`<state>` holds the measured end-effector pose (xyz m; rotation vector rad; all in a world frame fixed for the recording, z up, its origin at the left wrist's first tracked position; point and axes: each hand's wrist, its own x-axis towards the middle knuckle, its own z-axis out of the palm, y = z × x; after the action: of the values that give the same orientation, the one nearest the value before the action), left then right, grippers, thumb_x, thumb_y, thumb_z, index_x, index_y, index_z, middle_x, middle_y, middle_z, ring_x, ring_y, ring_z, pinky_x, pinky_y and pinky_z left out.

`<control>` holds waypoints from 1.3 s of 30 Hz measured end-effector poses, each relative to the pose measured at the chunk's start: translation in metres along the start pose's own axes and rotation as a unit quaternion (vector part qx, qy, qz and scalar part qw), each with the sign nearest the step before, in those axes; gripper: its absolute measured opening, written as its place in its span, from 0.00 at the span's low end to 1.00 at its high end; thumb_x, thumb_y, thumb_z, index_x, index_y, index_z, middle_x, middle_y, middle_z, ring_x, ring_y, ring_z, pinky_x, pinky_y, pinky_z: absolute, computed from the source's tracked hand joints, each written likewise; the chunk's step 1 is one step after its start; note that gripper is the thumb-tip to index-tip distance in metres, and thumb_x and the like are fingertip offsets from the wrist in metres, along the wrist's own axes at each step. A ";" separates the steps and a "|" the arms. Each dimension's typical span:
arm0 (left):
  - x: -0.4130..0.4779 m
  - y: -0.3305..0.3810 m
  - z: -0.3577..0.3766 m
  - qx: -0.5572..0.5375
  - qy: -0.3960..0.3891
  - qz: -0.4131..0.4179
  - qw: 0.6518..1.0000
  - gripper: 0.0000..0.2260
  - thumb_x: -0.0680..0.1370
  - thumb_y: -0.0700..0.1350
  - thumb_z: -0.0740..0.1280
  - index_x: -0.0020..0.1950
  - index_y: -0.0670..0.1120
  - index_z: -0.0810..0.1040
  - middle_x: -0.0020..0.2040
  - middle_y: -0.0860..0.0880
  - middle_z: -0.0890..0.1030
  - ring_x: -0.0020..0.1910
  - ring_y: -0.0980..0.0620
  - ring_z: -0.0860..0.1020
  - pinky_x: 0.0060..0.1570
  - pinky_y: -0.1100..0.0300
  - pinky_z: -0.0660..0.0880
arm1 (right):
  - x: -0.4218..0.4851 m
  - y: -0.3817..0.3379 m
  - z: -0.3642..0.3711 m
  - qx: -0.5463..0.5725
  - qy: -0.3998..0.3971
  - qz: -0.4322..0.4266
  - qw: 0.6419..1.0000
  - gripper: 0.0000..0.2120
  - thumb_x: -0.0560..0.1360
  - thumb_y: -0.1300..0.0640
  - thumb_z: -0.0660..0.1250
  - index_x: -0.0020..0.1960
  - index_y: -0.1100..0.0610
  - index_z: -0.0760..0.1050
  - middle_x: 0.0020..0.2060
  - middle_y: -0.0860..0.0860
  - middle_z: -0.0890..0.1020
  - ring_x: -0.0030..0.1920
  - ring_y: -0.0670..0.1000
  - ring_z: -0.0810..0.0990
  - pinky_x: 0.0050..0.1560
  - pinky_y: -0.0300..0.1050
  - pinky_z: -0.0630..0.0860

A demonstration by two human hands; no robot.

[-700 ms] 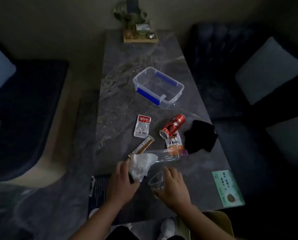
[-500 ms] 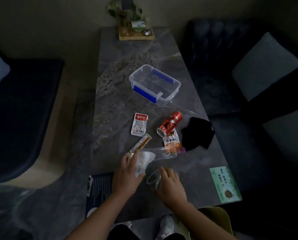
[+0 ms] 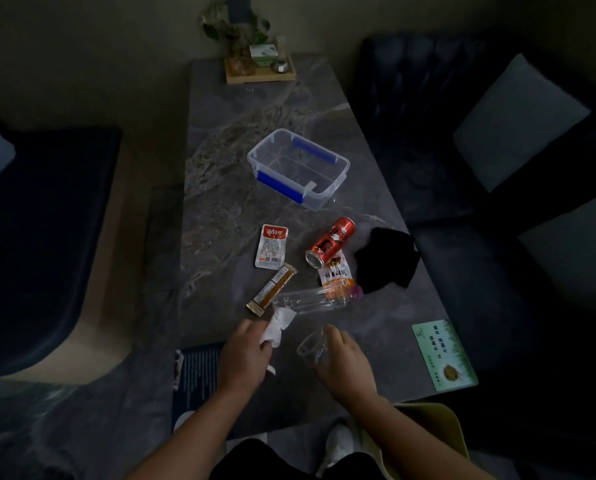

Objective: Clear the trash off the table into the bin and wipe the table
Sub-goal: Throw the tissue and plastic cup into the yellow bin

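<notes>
My left hand grips a crumpled white tissue just above the near part of the grey marble table. My right hand holds a clear plastic cup, tilted on its side. Beyond my hands lie a clear plastic bottle, a brown stick packet, a red-and-white sachet, a red can on its side, an orange snack wrapper and a black cloth. A yellowish bin stands below the table's near right edge.
A clear box with blue clips sits mid-table. A wooden tray with a plant is at the far end. A green card lies at the near right corner, a dark booklet at the near left. Dark sofas flank the table.
My left hand has closed around the tissue and lifted it off the table, bunching it up. My right hand has taken hold of the cup and tipped it.
</notes>
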<state>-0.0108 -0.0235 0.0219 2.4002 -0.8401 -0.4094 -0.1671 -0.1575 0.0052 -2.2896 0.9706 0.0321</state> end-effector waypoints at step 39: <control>-0.131 0.167 0.195 0.064 -0.341 0.268 0.899 0.04 0.73 0.47 0.69 0.44 0.49 0.76 0.40 0.56 0.71 0.40 0.54 0.72 0.36 0.60 0.62 | -0.233 0.207 -0.030 0.152 0.132 0.388 0.899 0.24 0.72 0.44 0.72 0.64 0.46 0.68 0.56 0.48 0.78 0.51 0.50 0.79 0.51 0.49 0.80</control>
<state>-0.2772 -0.1257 -0.0217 1.9952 -1.8223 -1.0116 -0.4778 -0.1340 -0.0251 -1.5241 1.8365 -0.0900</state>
